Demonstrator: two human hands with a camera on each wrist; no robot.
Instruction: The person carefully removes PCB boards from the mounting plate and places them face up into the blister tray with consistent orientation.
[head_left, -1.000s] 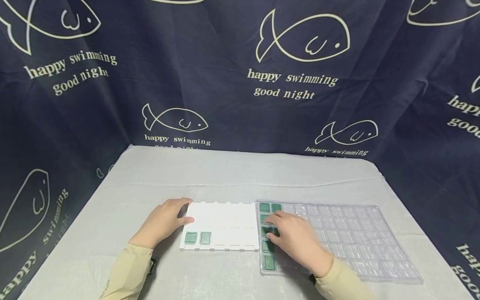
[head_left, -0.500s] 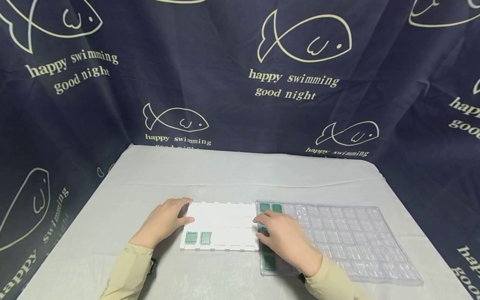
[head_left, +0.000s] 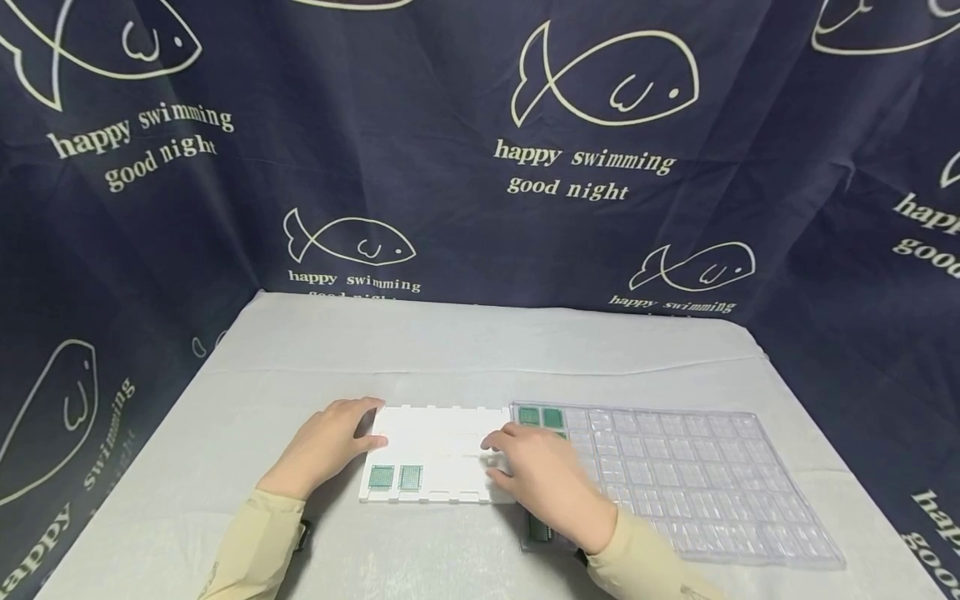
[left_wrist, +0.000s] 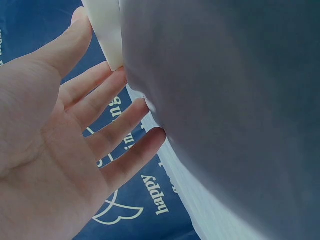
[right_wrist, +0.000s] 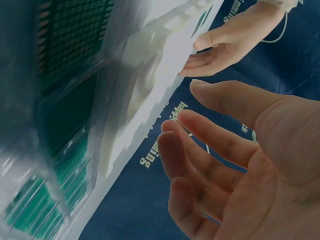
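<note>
My left hand [head_left: 330,440] rests at the left edge of a white plate [head_left: 442,433], thumb on its top and fingers along its edge. In the left wrist view the fingers look nearly straight. Two small green perforated circuit boards [head_left: 381,477] lie on the plate's near left part. Above the plate's right part hovers my right hand [head_left: 551,479], fingers loosely bent. The right wrist view shows a gap between thumb and fingers with nothing in it. Below its wrist, a clear compartment tray [head_left: 697,450] holds more green boards [head_left: 552,417] in its left columns, partly hidden by the hand.
A pale cloth covers the table [head_left: 465,342]. The tray's right columns show bare clear compartments. Its left edge adjoins the plate's right edge. A dark blue curtain [head_left: 450,150] printed with fish and lettering hangs behind and at both sides.
My right hand has moved left from over the tray's green boards to above the plate's right part. The left hand, the plate and the two boards on it have stayed put.
</note>
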